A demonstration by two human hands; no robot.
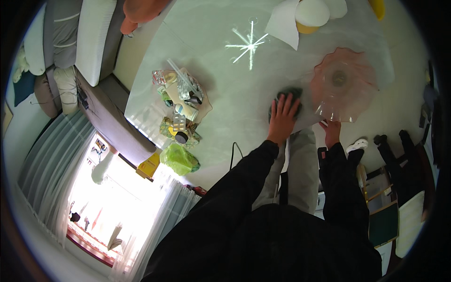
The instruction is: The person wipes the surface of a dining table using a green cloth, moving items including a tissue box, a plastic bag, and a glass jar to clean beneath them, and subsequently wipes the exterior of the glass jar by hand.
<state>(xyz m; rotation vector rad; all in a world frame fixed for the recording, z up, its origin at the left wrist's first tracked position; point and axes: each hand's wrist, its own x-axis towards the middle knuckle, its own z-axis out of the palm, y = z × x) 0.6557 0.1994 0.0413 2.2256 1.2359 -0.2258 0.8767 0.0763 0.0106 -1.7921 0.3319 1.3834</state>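
Note:
My left hand lies palm down over a dark cloth, pressing it on the pale glossy tabletop near its front edge. The fingers are slightly spread, and the cloth shows around them. To the right, a pink translucent glass dish with a wavy rim extends past the table edge. My right hand grips the near rim of this dish from below; some fingers are hidden. A round dark spot shows at the dish's centre.
Another wavy dish on the left bears packets, a blister pack and a bottle. A green plastic bag lies nearby. White paper and rounded white objects sit at the back. A sofa stands left of the table.

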